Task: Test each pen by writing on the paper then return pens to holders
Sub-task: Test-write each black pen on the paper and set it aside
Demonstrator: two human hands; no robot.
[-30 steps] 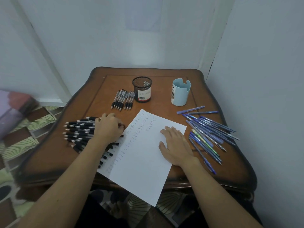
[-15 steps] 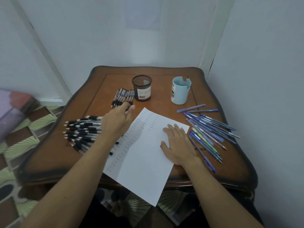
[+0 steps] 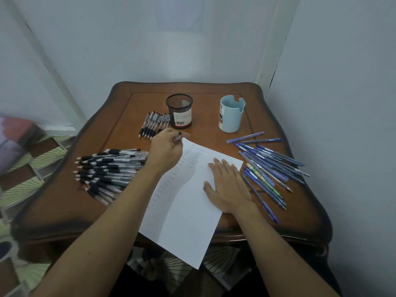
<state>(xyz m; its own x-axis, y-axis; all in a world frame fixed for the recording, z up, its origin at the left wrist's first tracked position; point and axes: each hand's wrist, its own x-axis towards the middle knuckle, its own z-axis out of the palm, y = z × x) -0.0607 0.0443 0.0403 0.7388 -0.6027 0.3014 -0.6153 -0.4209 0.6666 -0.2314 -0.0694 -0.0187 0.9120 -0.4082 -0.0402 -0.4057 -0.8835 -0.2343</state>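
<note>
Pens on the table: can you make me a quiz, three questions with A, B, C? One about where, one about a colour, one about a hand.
1. Where is the small row of black pens? A) beside the black mesh cup B) in a drawer C) on the floor
2. What colour is the notched cup? A) red B) light blue C) yellow
3. What is the left hand doing? A) lying flat B) holding a pen C) waving
Answers: 1 A, the row lies next to the mesh cup's left side. 2 B, its wall is light blue. 3 B, its fingers curl round a pen.
</note>
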